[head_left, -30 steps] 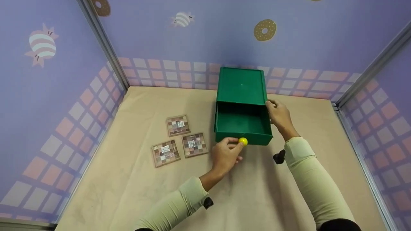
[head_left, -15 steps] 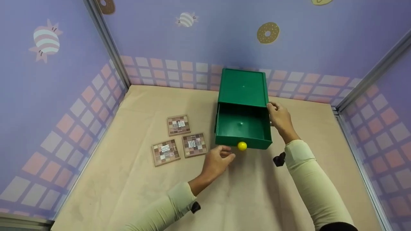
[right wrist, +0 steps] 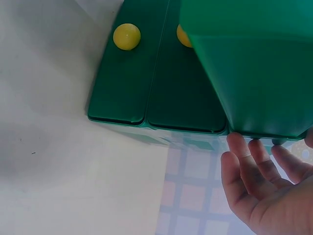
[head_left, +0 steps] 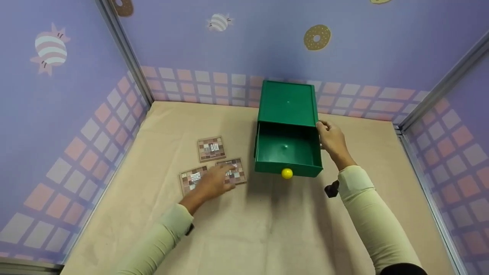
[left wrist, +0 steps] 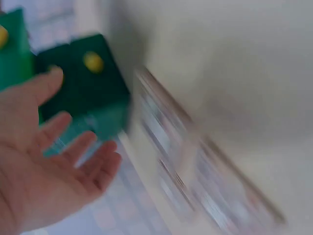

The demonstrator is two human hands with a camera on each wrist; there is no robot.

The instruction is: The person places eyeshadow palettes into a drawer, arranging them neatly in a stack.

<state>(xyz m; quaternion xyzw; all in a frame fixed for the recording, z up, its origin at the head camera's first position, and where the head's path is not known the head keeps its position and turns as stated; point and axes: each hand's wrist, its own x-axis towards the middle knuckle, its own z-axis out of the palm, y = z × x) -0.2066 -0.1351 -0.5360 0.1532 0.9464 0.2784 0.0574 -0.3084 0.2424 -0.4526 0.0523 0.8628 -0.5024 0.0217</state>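
In the head view a green drawer cabinet (head_left: 288, 102) stands by the back wall, its top drawer (head_left: 288, 168) pulled out toward me. A yellow ball knob (head_left: 287, 173) sits on that drawer's front. My left hand (head_left: 212, 181), fingers spread and holding nothing, reaches over the flat square checkered cases. It partly covers the right case (head_left: 238, 175) and the left case (head_left: 188, 180); the far case (head_left: 211, 148) is fully visible. My right hand (head_left: 332, 139) touches the cabinet's right side; in the right wrist view its fingertips (right wrist: 235, 141) meet the edge beside the drawer.
Two lower drawers with yellow knobs (right wrist: 126, 36) are shut below the open one. A beige cloth (head_left: 237, 229) covers the table. Purple walls with a checked border (head_left: 168, 82) enclose the back and sides.
My left hand has let go of the yellow knob and moved left over the checkered cases. The drawer stays pulled out, and my right hand keeps its place at the cabinet's side.
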